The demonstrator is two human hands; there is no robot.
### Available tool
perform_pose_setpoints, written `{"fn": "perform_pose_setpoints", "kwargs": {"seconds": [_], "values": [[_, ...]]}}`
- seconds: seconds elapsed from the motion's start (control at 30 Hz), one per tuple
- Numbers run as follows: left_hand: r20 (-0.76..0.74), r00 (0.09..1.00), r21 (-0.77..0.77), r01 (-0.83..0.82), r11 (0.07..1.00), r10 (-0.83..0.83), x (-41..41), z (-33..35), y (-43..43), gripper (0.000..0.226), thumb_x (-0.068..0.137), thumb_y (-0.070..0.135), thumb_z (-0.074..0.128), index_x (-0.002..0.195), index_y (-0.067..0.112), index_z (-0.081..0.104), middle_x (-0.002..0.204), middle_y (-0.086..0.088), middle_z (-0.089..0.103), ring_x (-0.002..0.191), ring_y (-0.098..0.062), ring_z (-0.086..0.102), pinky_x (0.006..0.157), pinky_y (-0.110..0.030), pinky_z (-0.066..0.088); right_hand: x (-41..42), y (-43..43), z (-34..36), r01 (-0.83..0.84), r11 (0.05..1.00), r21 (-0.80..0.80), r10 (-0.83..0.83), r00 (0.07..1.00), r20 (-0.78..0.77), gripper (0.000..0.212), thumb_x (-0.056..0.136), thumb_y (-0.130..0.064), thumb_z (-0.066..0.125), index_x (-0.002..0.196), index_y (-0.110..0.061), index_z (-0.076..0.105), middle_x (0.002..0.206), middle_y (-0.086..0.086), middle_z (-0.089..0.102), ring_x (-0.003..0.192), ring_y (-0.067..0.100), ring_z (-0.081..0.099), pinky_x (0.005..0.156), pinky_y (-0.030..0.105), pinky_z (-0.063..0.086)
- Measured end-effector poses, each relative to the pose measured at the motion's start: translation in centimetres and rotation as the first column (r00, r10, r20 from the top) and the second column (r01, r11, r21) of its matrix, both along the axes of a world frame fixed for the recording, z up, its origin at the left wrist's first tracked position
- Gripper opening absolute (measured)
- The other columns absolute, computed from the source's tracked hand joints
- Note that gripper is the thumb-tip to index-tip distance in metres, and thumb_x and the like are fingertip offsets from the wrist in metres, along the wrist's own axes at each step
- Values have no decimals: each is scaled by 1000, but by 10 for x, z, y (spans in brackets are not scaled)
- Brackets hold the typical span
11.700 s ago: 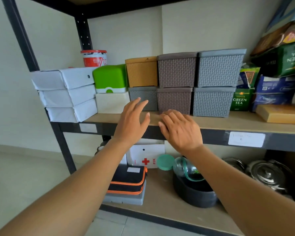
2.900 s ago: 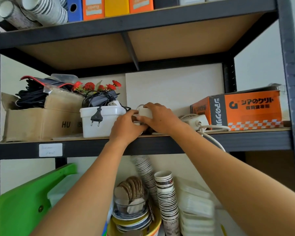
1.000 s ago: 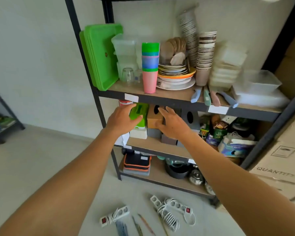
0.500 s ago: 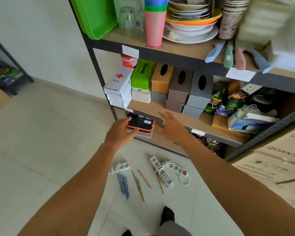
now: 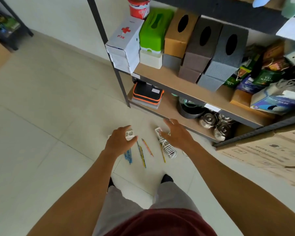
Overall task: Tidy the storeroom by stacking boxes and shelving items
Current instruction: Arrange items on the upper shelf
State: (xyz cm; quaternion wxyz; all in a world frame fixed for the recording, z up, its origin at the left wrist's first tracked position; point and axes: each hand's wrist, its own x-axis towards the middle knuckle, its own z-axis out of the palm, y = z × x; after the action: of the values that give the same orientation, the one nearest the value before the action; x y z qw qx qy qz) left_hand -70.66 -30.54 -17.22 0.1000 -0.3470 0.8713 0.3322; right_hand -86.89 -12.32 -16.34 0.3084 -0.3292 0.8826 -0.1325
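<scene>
Two power strips on the floor point(image 5: 41, 116), just in front of the rack point(image 5: 121, 82). Left strip point(image 5: 130, 135) white, its long axis running roughly left to right, socket end pointing toward the rack's corner post; far end hidden under the left hand point(image 5: 119, 140). Left hand above that strip, fingers curled loosely over its near half, thumb by its right end; grip narrow, contact not clear, cannot tell whether anything is held. Right strip point(image 5: 165, 143) white, long axis running from the rack's bottom shelf back toward the feet, cable wound round its near end in a coil. Right hand point(image 5: 176, 135) spread wide, palm down, over the strip's far half, fingers pointing toward the rack; holding nothing. Between the two strips, pencils point(image 5: 146, 147) lying loose, long axes mostly pointing from the rack toward the feet, slightly fanned. Blue pens point(image 5: 128, 156) just below the left hand, same direction. On the rack's bottom shelf, a black-and-orange case point(image 5: 147, 91). On the shelf above, tissue boxes point(image 5: 203, 43) in a stacked row, a green box point(image 5: 153, 29) and a first-aid box point(image 5: 124, 40) at the rack's left end.
</scene>
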Motion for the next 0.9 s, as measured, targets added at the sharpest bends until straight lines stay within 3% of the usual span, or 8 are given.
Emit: {"fn": "perform_pose_setpoints", "kwargs": {"seconds": [0.3,0.4,0.5,0.73,0.9], "values": [[96,986,85,128,988,-136,34,-62,-48,70,84,56,58,144,24,42,142,0,50,130,-23,45,101,-43,44,33,6,-68,179,977,119,-188,980,62,65,95,-49,48,151,-26,25,157,6,25,142,26,26,112,43,30],[115,979,108,154,982,-166,42,-82,-73,67,87,51,61,145,25,41,143,0,49,131,-24,42,103,-43,41,38,4,-88,227,957,179,-241,969,61,66,94,-53,49,150,-28,27,156,5,27,140,27,29,110,43,33],[152,972,110,162,981,-177,45,-114,-104,80,78,66,53,144,21,43,141,-3,51,131,-25,43,104,-43,41,34,1,-116,243,948,208,-254,967,31,66,92,-52,52,149,-27,30,153,7,31,136,29,36,108,42,36],[134,974,79,174,982,-184,32,-246,-136,74,83,50,68,144,16,43,144,-6,47,132,-29,40,103,-44,40,19,-22,-233,315,931,184,-321,947,0,65,90,-54,54,147,-30,34,149,4,37,135,24,38,104,39,38],[113,971,24,210,977,-211,23,-357,-136,79,81,53,68,145,15,42,146,-6,45,133,-27,40,103,-41,39,6,-31,-346,398,909,125,-399,917,-12,64,88,-51,59,145,-30,39,146,5,42,132,25,40,100,41,41]]}}
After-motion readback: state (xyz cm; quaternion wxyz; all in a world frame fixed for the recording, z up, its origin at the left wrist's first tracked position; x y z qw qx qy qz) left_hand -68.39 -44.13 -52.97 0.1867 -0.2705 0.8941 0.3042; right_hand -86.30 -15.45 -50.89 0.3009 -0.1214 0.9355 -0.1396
